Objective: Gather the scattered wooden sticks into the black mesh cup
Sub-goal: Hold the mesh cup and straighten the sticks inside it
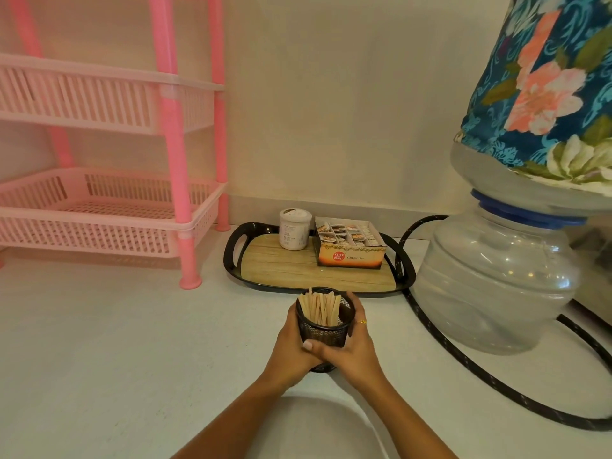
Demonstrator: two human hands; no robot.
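Warm, even, fairly bright light; soft shadows; wide-angle bending at edges.

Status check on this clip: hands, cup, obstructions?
Left hand and right hand wrapped around black mesh cup. Wooden sticks upright inside. No loose sticks visible. Tray just beyond.

Open orange cardboard tea box (351, 251) on the black-rimmed wood-pattern tray (298, 276) reads "Ginger Tea". White round jar (294, 228) label too small to read.
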